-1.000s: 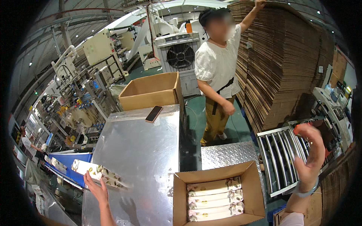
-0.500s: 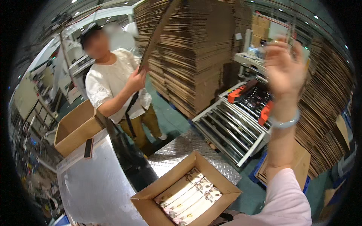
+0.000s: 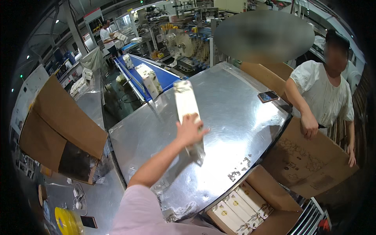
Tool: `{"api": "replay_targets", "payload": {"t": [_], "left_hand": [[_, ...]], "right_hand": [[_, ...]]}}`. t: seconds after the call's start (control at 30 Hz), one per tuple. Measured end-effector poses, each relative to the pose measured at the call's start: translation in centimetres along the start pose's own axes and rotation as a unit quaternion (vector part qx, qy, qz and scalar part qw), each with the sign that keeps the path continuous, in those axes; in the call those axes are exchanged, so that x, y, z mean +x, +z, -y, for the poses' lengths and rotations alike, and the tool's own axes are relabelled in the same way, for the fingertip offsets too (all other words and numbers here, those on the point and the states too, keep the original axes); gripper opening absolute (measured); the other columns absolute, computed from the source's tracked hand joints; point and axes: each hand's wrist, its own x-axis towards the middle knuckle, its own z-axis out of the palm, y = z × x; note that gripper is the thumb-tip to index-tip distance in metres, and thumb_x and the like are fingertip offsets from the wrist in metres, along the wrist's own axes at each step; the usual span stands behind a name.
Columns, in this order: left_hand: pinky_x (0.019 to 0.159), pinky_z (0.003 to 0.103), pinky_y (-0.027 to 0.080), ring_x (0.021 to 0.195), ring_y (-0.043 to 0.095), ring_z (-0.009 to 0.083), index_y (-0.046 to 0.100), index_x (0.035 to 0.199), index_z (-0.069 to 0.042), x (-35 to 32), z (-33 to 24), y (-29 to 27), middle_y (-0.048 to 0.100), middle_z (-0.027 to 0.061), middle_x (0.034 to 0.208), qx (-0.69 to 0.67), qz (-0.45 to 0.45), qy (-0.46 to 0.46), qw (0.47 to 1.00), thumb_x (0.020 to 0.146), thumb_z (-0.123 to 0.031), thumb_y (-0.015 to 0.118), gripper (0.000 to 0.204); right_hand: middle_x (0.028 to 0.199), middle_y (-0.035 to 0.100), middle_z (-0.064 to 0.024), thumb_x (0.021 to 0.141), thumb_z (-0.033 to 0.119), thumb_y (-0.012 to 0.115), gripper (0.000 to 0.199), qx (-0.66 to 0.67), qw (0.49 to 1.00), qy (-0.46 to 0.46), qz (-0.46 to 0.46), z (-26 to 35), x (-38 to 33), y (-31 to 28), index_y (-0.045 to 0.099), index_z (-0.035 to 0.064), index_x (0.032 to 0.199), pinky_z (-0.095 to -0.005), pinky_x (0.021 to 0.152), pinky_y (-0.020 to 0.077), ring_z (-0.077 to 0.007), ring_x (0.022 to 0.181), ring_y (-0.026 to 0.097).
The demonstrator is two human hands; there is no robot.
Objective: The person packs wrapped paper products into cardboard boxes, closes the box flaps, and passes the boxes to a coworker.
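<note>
My left hand reaches over the metal table and grips a long white printed pack around its middle. The pack lies lengthwise away from me, and clear wrap shows at its near end. Below and to the right stands an open cardboard box with several similar packs side by side in it. My right hand is out of view.
The metal table bears a phone at its far right. Beyond it, more packs sit on a blue conveyor. At right, a person in white holds a large cardboard sheet. An open carton stands left.
My view has swung left from the cardboard stacks to the table and conveyor. My raised right hand has left the view; my left hand now appears, holding a pack. The person's cardboard is lower.
</note>
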Motion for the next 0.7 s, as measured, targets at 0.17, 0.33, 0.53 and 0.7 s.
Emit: {"api": "replay_targets", "payload": {"t": [0.17,0.33,0.53,0.7], "left_hand": [[0.09,0.052,0.034,0.118,0.037,0.0373,0.064,0.105,-0.016,-11.5,-5.7,-1.4,0.039,0.0134,0.133,-0.015,0.068,0.255,0.964,0.079,-0.051,0.058,0.043],[0.104,0.051,0.027,0.127,0.029,0.0442,0.045,0.13,-0.005,-9.9,1.0,-4.9,0.031,0.0232,0.14,-0.194,0.085,0.245,0.946,0.082,-0.036,0.059,0.059],[0.098,0.05,0.035,0.125,0.032,0.045,0.034,0.139,-0.01,4.9,7.2,-4.3,0.021,0.0272,0.142,-0.135,-0.11,0.106,0.979,0.085,-0.03,0.059,0.062],[0.103,0.047,0.026,0.126,0.03,0.043,0.054,0.123,-0.008,17.9,16.1,0.7,0.025,0.0283,0.141,0.012,-0.083,0.006,0.996,0.088,-0.045,0.051,0.051]], "right_hand": [[0.104,0.055,-0.0075,0.083,0.016,0.062,0.036,0.139,0.939,0.103,0.298,3.7,-0.2,10.6,0.05,0.0032,0.115,-0.0271,0.08,0.0482,-0.0148,0.093,0.057],[0.138,0.033,-0.0256,0.079,0.039,0.068,0.081,0.119,0.818,0.058,0.56,3.6,-5.4,28.7,0.027,0.0011,0.138,-0.0401,0.101,0.0353,-0.0356,0.124,0.04],[0.143,0.006,-0.0361,0.079,0.048,0.062,0.103,0.068,0.801,0.049,0.593,2.1,-13.3,34.6,0.001,-0.0091,0.14,-0.0384,0.111,0.0196,-0.0435,0.135,0.014],[0.143,0.017,-0.0297,0.08,0.044,0.063,0.098,0.144,0.808,0.154,0.55,1.9,-15.4,38.0,0.007,-0.0079,0.14,-0.0374,0.109,0.0227,-0.0386,0.134,0.02]]}}
